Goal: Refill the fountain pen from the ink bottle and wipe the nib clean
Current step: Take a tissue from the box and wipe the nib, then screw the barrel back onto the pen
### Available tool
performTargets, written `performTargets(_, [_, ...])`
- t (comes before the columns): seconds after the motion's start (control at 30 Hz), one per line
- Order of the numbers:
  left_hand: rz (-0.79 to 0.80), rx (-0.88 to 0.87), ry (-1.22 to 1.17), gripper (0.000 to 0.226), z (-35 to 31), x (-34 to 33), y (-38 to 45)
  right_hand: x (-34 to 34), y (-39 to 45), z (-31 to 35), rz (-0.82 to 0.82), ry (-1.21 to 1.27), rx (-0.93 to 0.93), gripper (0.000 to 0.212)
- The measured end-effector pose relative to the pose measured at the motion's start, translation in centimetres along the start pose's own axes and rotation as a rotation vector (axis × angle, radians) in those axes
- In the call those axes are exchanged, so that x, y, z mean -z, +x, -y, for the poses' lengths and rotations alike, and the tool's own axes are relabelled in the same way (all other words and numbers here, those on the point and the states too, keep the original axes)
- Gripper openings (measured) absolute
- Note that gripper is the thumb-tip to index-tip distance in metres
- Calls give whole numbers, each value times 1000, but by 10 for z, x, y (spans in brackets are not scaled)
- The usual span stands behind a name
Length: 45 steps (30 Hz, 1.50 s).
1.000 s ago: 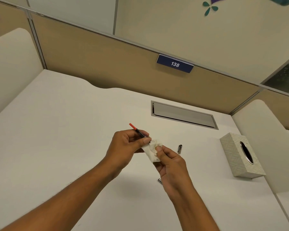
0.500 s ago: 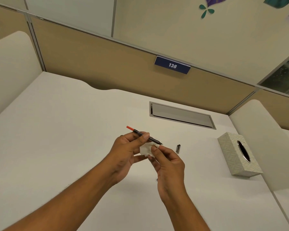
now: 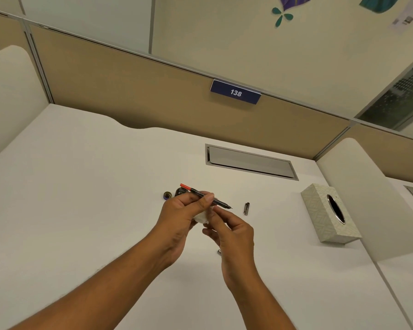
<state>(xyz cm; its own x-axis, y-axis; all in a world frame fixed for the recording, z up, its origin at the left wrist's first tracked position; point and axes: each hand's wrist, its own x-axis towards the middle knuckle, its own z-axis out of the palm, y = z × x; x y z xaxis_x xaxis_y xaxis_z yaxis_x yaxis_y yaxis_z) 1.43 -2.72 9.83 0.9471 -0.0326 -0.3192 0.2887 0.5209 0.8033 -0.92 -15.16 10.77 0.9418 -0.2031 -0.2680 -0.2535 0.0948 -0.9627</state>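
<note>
The white table (image 3: 81, 186) carries a tissue box (image 3: 329, 214) well right of the hands. Left hand (image 3: 184, 215) pinches the fountain pen (image 3: 205, 196), nib exposed rightward. Right hand (image 3: 231, 232), just below that grip, clamps a crumpled tissue (image 3: 202, 217). Ink bottle (image 3: 180, 191) and its cap (image 3: 168, 194) sit just behind.

White counter (image 3: 81, 186), tan partition (image 3: 129, 91) along its far edge, blue plate "138" (image 3: 235, 92) on the partition. Grey cable hatch (image 3: 250, 161) near far edge. Cream wall (image 3: 224, 32) above, leaf decals (image 3: 282, 16). Window (image 3: 401, 98) at right.
</note>
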Motion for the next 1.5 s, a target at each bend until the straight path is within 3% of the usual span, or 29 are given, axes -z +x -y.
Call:
performTargets(0.2, [-106,-59,140,18,8,-6,2,32,2,-30,-16,-93,-37,15])
performTargets(0.3, [-127,-65,196,14,16,-9,5,67,23,-54,-101,-272,-28,15])
performTargets(0.43, [-115,-36,304,7,28,-15,11,116,65,-87,-83,-672,10,13])
performTargets(0.63, [-123,29,455,14,57,-33,20,148,107,-130,278,-1147,63,32])
performTargets(0.73, [-125,81,528,20,72,-38,21,151,113,-142,336,-1257,149,19])
performTargets(0.83, [-105,79,580,21,77,-42,14,156,117,-139,329,-1222,147,5])
performTargets(0.93, [-118,66,615,24,79,-46,7,165,125,-114,271,-976,120,6])
performTargets(1.1, [-214,41,669,24,80,-52,1,176,147,-40,265,-625,274,8])
performTargets(1.5, [-249,-25,652,16,99,-82,5,196,184,3,428,-681,475,11])
